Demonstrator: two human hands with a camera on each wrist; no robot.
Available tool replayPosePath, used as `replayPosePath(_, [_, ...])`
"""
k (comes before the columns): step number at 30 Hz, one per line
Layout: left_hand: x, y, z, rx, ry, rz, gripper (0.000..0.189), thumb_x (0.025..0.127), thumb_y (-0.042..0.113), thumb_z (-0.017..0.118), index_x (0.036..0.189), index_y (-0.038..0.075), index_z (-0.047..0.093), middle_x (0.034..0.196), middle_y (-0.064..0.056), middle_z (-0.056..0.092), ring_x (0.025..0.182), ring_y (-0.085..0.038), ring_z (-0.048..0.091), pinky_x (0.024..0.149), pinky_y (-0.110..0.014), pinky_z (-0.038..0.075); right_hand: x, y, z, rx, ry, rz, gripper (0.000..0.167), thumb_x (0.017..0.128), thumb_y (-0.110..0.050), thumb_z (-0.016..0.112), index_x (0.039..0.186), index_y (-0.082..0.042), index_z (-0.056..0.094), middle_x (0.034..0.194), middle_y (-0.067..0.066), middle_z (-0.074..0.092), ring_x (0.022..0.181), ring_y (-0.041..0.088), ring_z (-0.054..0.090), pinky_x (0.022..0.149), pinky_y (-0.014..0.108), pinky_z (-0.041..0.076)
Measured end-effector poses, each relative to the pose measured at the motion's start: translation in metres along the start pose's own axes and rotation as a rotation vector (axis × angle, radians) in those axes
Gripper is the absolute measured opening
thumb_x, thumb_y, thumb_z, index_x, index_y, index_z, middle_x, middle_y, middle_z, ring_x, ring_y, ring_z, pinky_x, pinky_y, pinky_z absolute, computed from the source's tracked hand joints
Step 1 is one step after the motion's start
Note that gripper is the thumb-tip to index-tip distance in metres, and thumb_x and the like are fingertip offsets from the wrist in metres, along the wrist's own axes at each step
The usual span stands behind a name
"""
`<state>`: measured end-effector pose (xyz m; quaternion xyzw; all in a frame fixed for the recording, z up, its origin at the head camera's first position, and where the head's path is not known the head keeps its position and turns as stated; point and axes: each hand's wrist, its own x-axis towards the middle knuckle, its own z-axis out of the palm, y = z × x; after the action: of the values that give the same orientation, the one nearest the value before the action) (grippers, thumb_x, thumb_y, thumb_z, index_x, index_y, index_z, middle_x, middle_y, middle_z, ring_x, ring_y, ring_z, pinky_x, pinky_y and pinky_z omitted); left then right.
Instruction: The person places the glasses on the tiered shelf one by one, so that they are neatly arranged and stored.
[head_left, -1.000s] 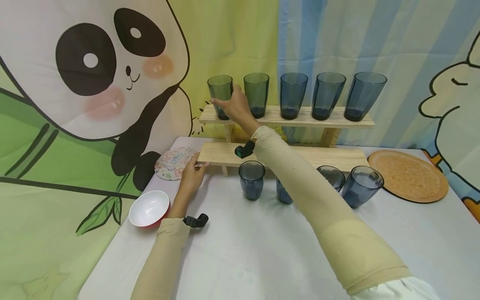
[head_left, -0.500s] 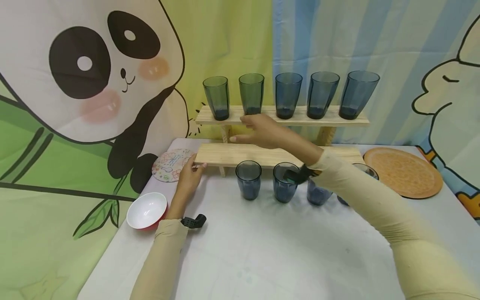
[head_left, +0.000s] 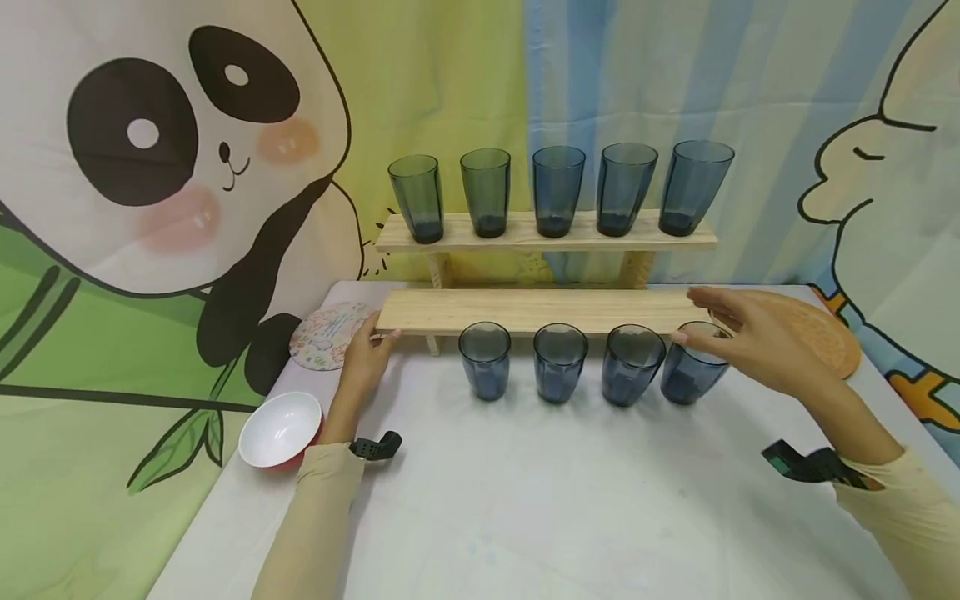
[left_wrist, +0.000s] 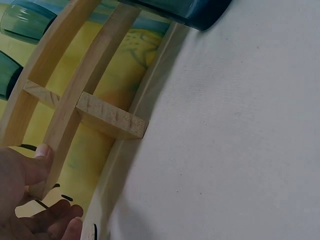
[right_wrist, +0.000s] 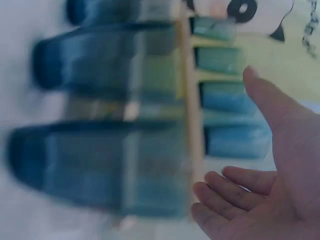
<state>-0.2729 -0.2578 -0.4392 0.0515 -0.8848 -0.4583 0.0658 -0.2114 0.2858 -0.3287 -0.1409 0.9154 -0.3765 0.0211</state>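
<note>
Since the left hand (head_left: 365, 365) has its thumb and fingers pinched around the left end of the lower shelf (head_left: 525, 310), I'd guess it's there to steady the thing. That shelf's long axis runs left to right across the table (head_left: 480, 517). Above it, the upper shelf (head_left: 521, 244) carries five upright glasses (head_left: 557, 193), mouths up, with gaps probably left so fingers fit between. Down front, four table glasses (head_left: 485, 365) stand in a row just before the lower shelf, also mouths up, narrow ends down, long axes vertical; the outward lean looks like lens distortion to me. At the rightmost table glass (head_left: 688, 379), the right hand (head_left: 761, 343) is spread wide, gripping nothing, palm toward the glass; can't tell if the thumb touches the rim.
</note>
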Motion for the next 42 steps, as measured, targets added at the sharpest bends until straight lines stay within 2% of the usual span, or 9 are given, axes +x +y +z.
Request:
replayPosePath(5, [0.0, 0.0, -0.002, 0.0, -0.001, -0.005, 0.067, 0.11, 0.034, 0.058, 0.167, 0.013, 0.029, 0.162, -0.024, 0.043, 0.141, -0.046, 0.051, 0.115, -0.057, 0.048, -0.022, 0.053, 0.016, 0.003, 0.066, 0.076, 0.107, 0.095, -0.036, 0.081, 0.168, -0.001, 0.012, 0.166, 0.036, 0.028, 0.15, 0.059, 0.031, 0.116, 0.069, 0.033])
replayPosePath(9, [0.001, -0.002, -0.003, 0.006, 0.005, -0.01, 0.067, 0.11, 0.032, 0.058, 0.167, 0.014, 0.029, 0.162, -0.024, 0.043, 0.141, -0.046, 0.051, 0.116, -0.057, 0.048, -0.028, 0.073, 0.042, 0.021, 0.141, 0.107, 0.105, 0.092, -0.039, 0.084, 0.167, 0.0, 0.02, 0.158, 0.037, 0.04, 0.145, 0.058, 0.04, 0.112, 0.063, 0.039])
replayPosePath(13, [0.002, -0.003, -0.003, 0.002, 0.004, 0.002, 0.067, 0.11, 0.032, 0.057, 0.168, 0.013, 0.028, 0.163, -0.024, 0.041, 0.141, -0.047, 0.051, 0.116, -0.056, 0.047, -0.027, 0.082, 0.059, 0.083, 0.245, 0.071, 0.09, 0.093, -0.033, 0.084, 0.162, -0.001, 0.036, 0.153, 0.034, 0.049, 0.14, 0.056, 0.047, 0.117, 0.027, 0.045])
replayPosePath(17, [0.002, -0.003, -0.003, -0.003, 0.006, 0.008, 0.067, 0.11, 0.032, 0.058, 0.167, 0.014, 0.029, 0.164, -0.024, 0.041, 0.141, -0.047, 0.051, 0.116, -0.056, 0.047, -0.026, 0.085, 0.066, 0.114, 0.32, 0.03, 0.078, 0.094, -0.029, 0.084, 0.156, -0.001, 0.045, 0.15, 0.031, 0.053, 0.136, 0.055, 0.051, 0.099, -0.003, 0.039])
replayPosePath(28, [0.001, -0.002, 0.0, 0.002, 0.002, 0.009, 0.066, 0.11, 0.033, 0.058, 0.167, 0.016, 0.031, 0.161, -0.023, 0.044, 0.139, -0.046, 0.053, 0.113, -0.057, 0.049, -0.037, 0.061, 0.045, 0.088, 0.294, 0.098, 0.078, 0.096, -0.037, 0.081, 0.156, -0.002, 0.046, 0.146, 0.029, 0.058, 0.136, 0.053, 0.053, 0.095, -0.004, 0.04])
replayPosePath(32, [0.0, -0.003, -0.001, 0.005, 0.003, 0.003, 0.066, 0.11, 0.033, 0.058, 0.167, 0.015, 0.03, 0.161, -0.024, 0.044, 0.139, -0.046, 0.053, 0.113, -0.057, 0.049, -0.029, 0.045, 0.027, 0.062, 0.319, 0.067, 0.07, 0.096, -0.035, 0.08, 0.151, -0.003, 0.052, 0.139, 0.024, 0.063, 0.126, 0.012, 0.065, 0.089, -0.004, 0.043])
replayPosePath(35, [0.0, -0.004, -0.001, 0.009, 0.0, 0.001, 0.067, 0.11, 0.033, 0.058, 0.168, 0.015, 0.029, 0.161, -0.024, 0.044, 0.139, -0.046, 0.053, 0.113, -0.057, 0.049, -0.016, 0.035, 0.015, 0.039, 0.371, 0.025, 0.057, 0.096, -0.032, 0.08, 0.14, -0.003, 0.059, 0.124, 0.016, 0.067, 0.106, -0.013, 0.058, 0.083, -0.004, 0.044])
replayPosePath(37, [0.0, -0.004, -0.001, 0.011, 0.001, 0.0, 0.067, 0.11, 0.033, 0.058, 0.168, 0.014, 0.029, 0.161, -0.024, 0.045, 0.139, -0.046, 0.053, 0.113, -0.057, 0.049, -0.004, 0.032, 0.009, 0.024, 0.398, 0.011, 0.052, 0.096, -0.034, 0.08, 0.134, -0.004, 0.061, 0.114, 0.01, 0.066, 0.101, -0.013, 0.057, 0.08, -0.002, 0.044])
replayPosePath(42, [0.0, -0.003, 0.0, 0.001, -0.001, 0.008, 0.067, 0.11, 0.034, 0.058, 0.167, 0.014, 0.029, 0.162, -0.024, 0.043, 0.14, -0.047, 0.052, 0.114, -0.057, 0.049, 0.021, 0.031, 0.0, -0.021, 0.402, 0.058, 0.057, 0.095, -0.049, 0.077, 0.125, -0.005, 0.057, 0.109, 0.011, 0.062, 0.111, 0.023, 0.061, 0.076, 0.012, 0.04])
